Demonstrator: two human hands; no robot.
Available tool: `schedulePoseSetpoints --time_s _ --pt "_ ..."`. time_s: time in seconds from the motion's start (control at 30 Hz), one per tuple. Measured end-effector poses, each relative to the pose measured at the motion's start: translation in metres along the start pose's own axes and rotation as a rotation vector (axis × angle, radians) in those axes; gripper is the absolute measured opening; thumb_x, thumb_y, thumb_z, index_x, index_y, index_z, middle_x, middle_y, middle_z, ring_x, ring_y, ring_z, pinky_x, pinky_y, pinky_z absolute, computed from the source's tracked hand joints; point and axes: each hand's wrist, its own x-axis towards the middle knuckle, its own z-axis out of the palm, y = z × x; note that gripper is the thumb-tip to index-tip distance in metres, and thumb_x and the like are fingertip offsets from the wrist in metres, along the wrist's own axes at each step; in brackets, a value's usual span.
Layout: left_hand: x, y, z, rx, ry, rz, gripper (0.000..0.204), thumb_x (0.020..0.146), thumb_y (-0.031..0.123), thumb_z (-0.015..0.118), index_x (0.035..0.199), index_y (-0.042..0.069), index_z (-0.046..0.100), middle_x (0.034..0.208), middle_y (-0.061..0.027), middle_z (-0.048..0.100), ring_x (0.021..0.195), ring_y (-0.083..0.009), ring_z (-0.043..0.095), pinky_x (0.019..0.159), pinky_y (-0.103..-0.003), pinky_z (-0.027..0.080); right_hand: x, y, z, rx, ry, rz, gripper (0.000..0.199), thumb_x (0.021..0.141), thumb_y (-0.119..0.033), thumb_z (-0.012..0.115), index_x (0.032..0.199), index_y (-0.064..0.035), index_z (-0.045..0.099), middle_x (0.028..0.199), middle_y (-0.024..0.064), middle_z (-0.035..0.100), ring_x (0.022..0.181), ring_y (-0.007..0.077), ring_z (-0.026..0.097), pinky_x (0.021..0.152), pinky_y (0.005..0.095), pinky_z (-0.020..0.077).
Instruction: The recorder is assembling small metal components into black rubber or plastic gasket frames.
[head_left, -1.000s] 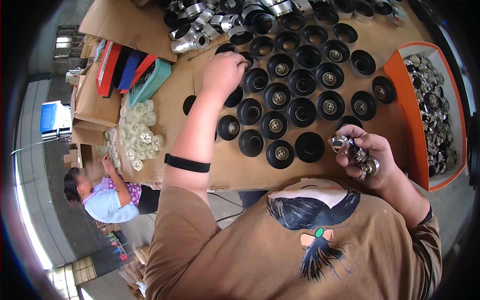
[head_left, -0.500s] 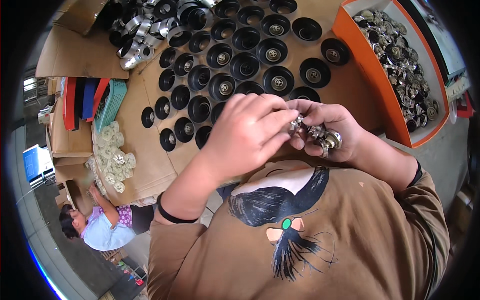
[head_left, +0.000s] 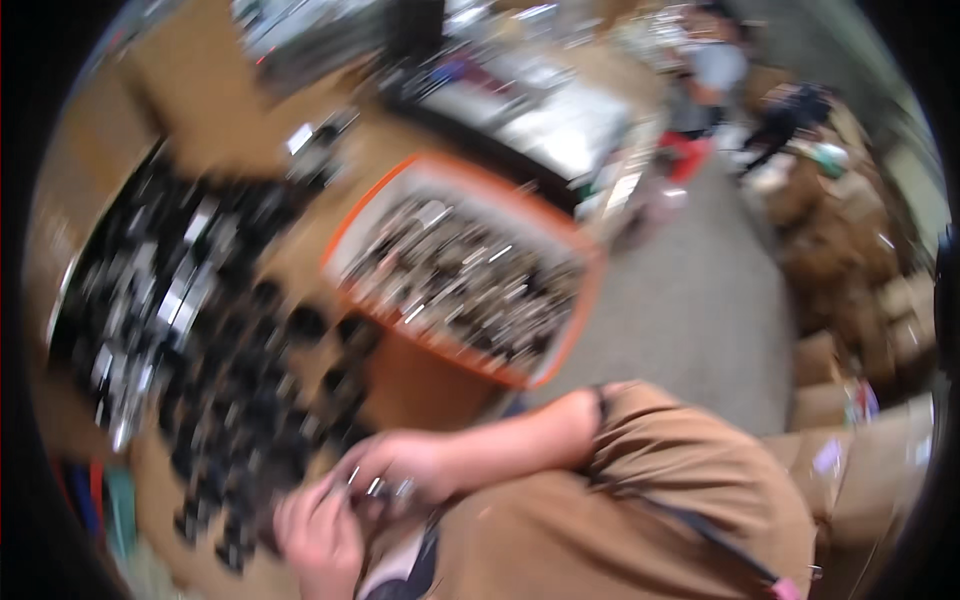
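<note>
Motion smears the whole head view. At the lower left my two hands are close together in front of my body. My right hand is curled around small shiny metal fittings, whose shapes are blurred. My left hand meets it with bent fingers pressed together at the fittings; what lies between its fingertips is too smeared to tell. Beyond the hands, rows of black round cups stand on the cardboard-covered table. An orange-rimmed box full of shiny metal fittings sits past my right forearm.
A heap of silver and black rings lies at the left beside cardboard. Behind the orange box is a dark-edged tray. Grey floor stretches rightward to stacked cartons. Other people are at the far right.
My view has swung to the right, so the box and cups appear further left and the floor and cartons have come into sight. My hands are still together at the fittings.
</note>
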Motion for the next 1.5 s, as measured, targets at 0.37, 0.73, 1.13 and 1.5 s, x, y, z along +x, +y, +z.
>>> schedulePoseSetpoints --time_s 0.37,0.73,1.13,1.5 --pt "0.013 0.016 -0.029 -0.402 -0.175 -0.302 0.012 0.089 -0.004 0.064 0.100 -0.006 0.071 0.102 -0.0181 0.070 0.092 -0.0320 0.068 0.083 -0.038 0.054 0.004 0.010 0.007 -0.051 0.080 0.019 0.028 0.084 -0.010 0.064 0.112 -0.0045 0.066 0.092 0.0062 0.067 0.060 0.0162 0.063 0.042 0.0264 0.0447" --pt "0.009 0.010 -0.032 -0.483 -0.192 -0.394 0.009 0.082 -0.008 0.072 0.088 -0.002 0.068 0.089 -0.0114 0.066 0.080 -0.0248 0.064 0.074 -0.033 0.052 0.015 0.013 0.009 -0.138 0.056 0.063 0.026 0.081 -0.011 0.069 0.106 -0.0033 0.068 0.083 0.0070 0.067 0.058 0.0180 0.062 0.046 0.0318 0.0476" --pt "0.016 -0.135 -0.070 -0.097 0.077 -0.717 0.008 0.085 0.009 0.069 0.088 0.001 0.069 0.082 -0.0125 0.070 0.077 -0.0247 0.068 0.072 -0.033 0.054 -0.003 -0.018 0.012 -0.045 0.022 0.071 0.030 0.090 -0.005 0.059 0.119 0.0004 0.062 0.108 0.0159 0.069 0.068 0.0202 0.063 0.048 0.0292 0.0457" --pt "0.018 -0.295 -0.074 0.515 -0.131 -0.841 0.024 0.088 0.026 0.066 0.104 0.009 0.073 0.100 -0.0151 0.074 0.096 -0.0354 0.070 0.082 -0.047 0.055 -0.001 -0.018 0.012 -0.042 0.044 0.081 0.027 0.087 -0.005 0.060 0.114 -0.0008 0.062 0.104 0.0144 0.069 0.063 0.0205 0.064 0.045 0.0287 0.0477"
